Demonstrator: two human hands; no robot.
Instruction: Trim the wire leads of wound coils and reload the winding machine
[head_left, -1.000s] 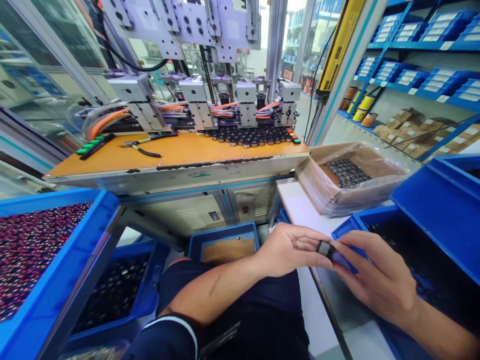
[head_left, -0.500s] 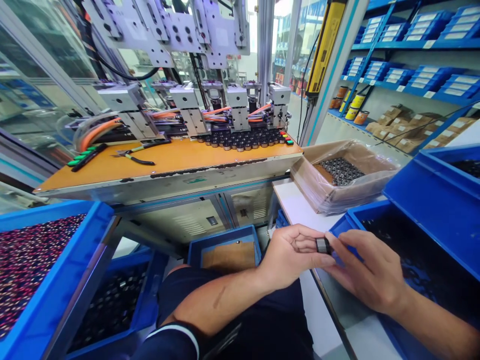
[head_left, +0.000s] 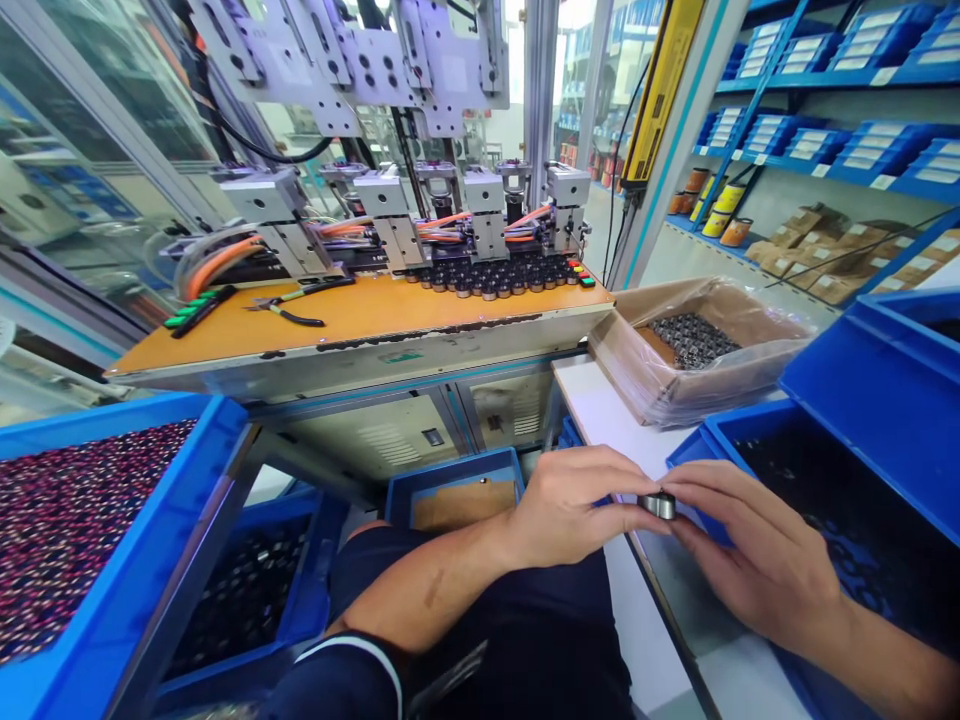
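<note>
A small ring-shaped metal part, silvery on its side with a dark top, is pinched between both hands over the edge of the white side table. My left hand grips it from the left with thumb and fingertips. From the right, the thumb and fingers of my right hand close on the same part. Rows of similar dark round parts stand on the orange bench top, below the metal clamps of the machine.
Pliers lie on the bench. A plastic-lined carton holds metal parts. Blue bins stand at the right and left; another blue bin is below the bench. Shelves rise at the back right.
The small part has turned between my fingers, its silvery side now facing me and its dark face up. Both hands remain on it. The view has shifted slightly.
</note>
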